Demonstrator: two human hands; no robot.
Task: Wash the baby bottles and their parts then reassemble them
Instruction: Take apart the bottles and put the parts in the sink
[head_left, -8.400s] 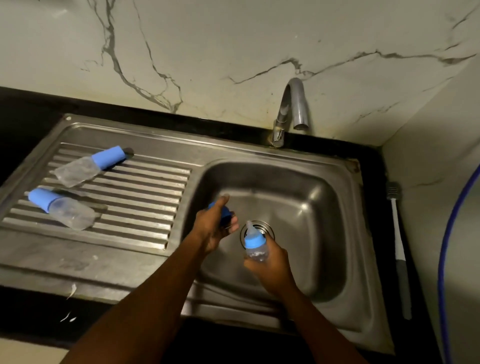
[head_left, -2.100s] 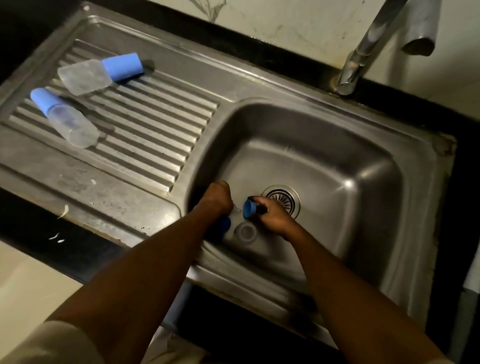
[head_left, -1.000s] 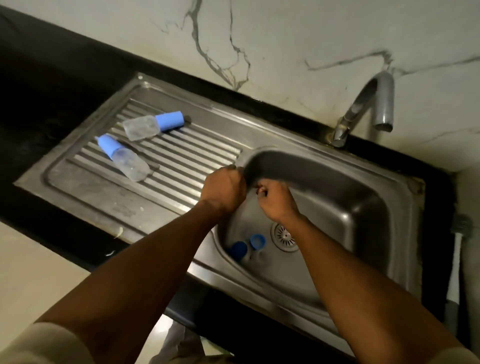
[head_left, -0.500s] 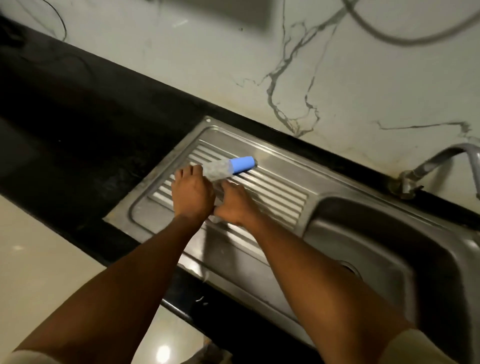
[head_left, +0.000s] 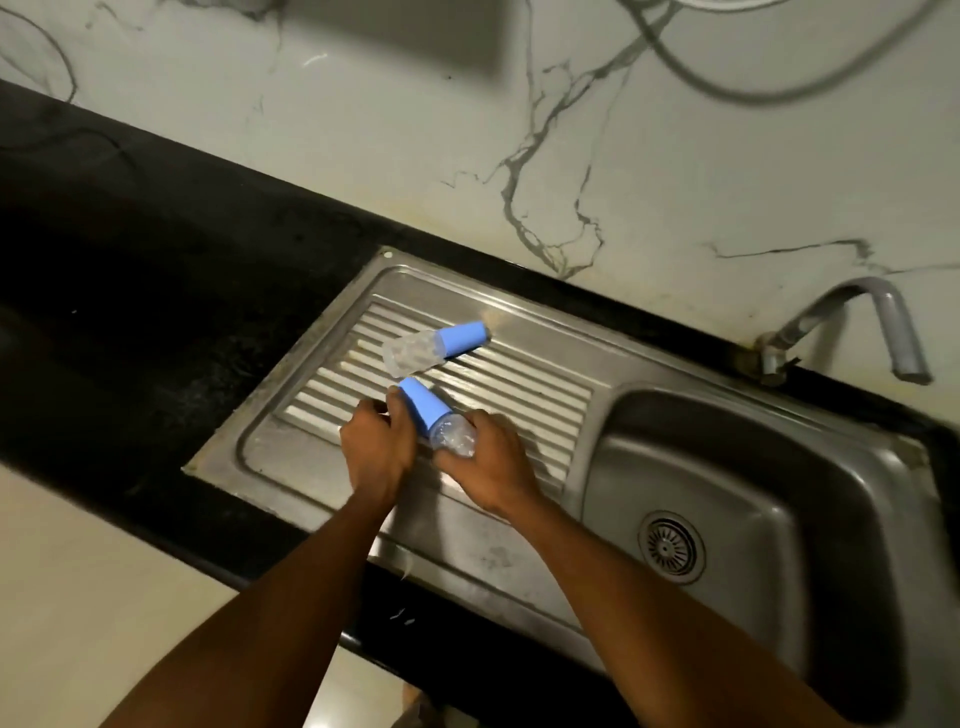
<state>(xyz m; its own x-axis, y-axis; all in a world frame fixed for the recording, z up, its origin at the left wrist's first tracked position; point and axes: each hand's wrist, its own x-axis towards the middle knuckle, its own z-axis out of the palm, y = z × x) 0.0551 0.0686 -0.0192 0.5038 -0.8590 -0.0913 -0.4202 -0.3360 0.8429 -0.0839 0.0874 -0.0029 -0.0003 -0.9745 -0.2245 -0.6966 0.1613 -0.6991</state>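
Note:
A clear baby bottle with a blue cap (head_left: 435, 419) is held just above the ribbed drainboard (head_left: 524, 384). My right hand (head_left: 488, 465) grips its clear body. My left hand (head_left: 378, 441) curls its fingers round the blue cap end. A second capped bottle (head_left: 434, 347) lies on its side on the drainboard just beyond, touched by neither hand.
The steel sink basin (head_left: 779, 499) with its drain (head_left: 670, 545) lies to the right, the tap (head_left: 852, 332) behind it. Black counter (head_left: 130, 270) stretches to the left. A marble wall rises at the back.
Both hands left the basin, where they had put down bottle parts, and reached left to the drainboard. They have picked up the nearer bottle; the view swung left.

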